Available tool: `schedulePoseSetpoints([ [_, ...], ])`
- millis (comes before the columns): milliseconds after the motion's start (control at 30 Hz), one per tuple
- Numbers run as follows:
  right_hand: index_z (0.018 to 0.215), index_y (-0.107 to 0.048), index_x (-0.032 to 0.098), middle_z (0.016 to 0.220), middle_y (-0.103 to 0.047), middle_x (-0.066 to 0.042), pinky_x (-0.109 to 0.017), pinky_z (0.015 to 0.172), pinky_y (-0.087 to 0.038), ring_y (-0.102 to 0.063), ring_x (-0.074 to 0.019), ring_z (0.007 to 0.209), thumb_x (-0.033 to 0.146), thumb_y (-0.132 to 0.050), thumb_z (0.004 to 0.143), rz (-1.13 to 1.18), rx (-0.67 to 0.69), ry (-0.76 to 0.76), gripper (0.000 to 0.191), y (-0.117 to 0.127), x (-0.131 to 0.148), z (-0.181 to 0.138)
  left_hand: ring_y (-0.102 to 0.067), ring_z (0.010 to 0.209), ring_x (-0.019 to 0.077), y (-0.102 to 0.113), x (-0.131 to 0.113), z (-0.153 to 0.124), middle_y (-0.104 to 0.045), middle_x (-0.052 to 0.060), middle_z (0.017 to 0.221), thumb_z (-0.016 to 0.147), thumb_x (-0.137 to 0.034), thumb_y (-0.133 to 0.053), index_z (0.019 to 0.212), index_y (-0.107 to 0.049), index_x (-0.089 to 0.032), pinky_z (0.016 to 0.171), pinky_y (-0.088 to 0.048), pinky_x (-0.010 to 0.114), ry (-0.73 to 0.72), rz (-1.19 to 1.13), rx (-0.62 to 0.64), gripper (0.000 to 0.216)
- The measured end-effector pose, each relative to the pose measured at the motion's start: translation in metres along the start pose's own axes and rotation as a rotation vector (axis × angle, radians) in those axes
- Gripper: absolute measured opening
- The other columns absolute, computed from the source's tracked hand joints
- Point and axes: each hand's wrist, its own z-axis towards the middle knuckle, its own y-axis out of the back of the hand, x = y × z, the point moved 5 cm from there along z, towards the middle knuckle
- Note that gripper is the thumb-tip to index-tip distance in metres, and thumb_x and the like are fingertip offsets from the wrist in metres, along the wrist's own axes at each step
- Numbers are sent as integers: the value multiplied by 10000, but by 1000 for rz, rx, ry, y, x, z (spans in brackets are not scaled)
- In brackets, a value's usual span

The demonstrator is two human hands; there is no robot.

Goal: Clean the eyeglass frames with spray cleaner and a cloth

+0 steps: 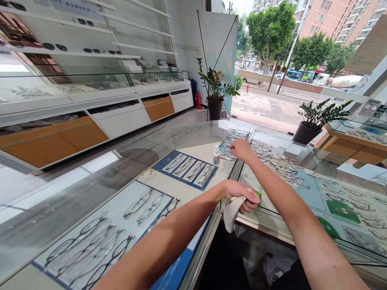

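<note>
My left hand (242, 195) rests on the edge of the glass display counter (169, 137), its fingers closed on a white cloth (232, 212) that hangs down over the edge. My right hand (240, 149) is stretched out farther along the countertop, fingers curled down on the glass just right of a small white bottle (215, 154); whether it holds anything I cannot make out. Rows of eyeglass frames (187, 169) lie on blue trays under the glass.
Two potted plants stand by the window, one on the floor (215, 94) and one on the counter (314, 121). Wall shelves with sunglasses (54, 46) and orange-and-white cabinets (90, 129) line the left side. A street with trees shows outside.
</note>
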Motion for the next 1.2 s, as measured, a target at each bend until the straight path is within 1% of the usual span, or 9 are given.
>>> schedulePoseSetpoints([
  [167,952,-798,202,1097,-764,-115,-455,1028,-431,-603,-300,1151,224,-591,982,0,-12,19,210,-5,5,3,-149,509,99,1,-1,1,-185,-45,578,668,-656,-845,533,-405,-214,497,-134,269,5,6,-7,638],
  [367,956,-782,210,1108,-758,-115,-463,1031,-428,-597,-299,1142,236,-588,981,0,-25,31,197,-8,5,6,-154,505,102,-1,-1,-1,-181,-42,592,718,-629,-814,550,-393,-214,481,-143,270,-15,3,4,615],
  [500,948,-778,206,1120,-753,-117,-467,1044,-426,-598,-298,1157,265,-592,989,-3,-31,17,200,-8,6,6,-161,509,102,0,0,-1,-183,-42,596,709,-607,-830,547,-398,-211,473,-156,263,-12,-18,-11,609],
  [633,919,-784,183,1145,-749,-141,-491,1062,-428,-601,-317,1194,290,-595,995,-9,-38,-17,230,-9,5,5,-171,500,100,1,-1,-2,-198,-40,595,715,-570,-837,547,-405,-212,457,-185,262,-10,-26,-23,586],
  [833,894,-797,164,1107,-759,-165,-499,1060,-431,-614,-326,1189,184,-577,978,5,-50,-35,236,-10,4,5,-193,488,111,0,-2,-3,-218,-35,579,726,-552,-829,538,-415,-215,438,-223,273,-16,-23,-37,567],
  [933,882,-797,172,1076,-761,-154,-478,1019,-448,-627,-317,1152,209,-581,987,39,-69,-39,243,-3,6,3,-224,489,128,1,-5,-3,-242,-21,567,753,-558,-800,529,-422,-218,427,-250,288,-62,36,-77,556],
  [1033,902,-793,197,1058,-765,-120,-445,981,-454,-643,-284,1085,246,-575,1001,78,-104,-32,245,12,6,-4,-268,497,133,3,-7,-5,-277,-7,587,761,-537,-807,532,-431,-210,423,-273,293,-108,70,-122,548],
  [1100,924,-784,209,979,-772,-81,-408,945,-457,-662,-247,993,254,-575,1000,144,-143,-29,227,24,2,-12,-284,501,126,6,-6,-7,-285,-11,598,758,-523,-827,549,-443,-203,426,-287,288,-112,48,-125,543],
  [1200,914,-766,211,800,-748,-26,-344,836,-458,-667,-197,806,257,-615,963,357,-229,-10,165,41,-10,-34,-253,503,97,14,-2,-10,-269,-36,597,740,-503,-863,579,-428,-196,432,-274,259,-137,-74,-132,556],
])
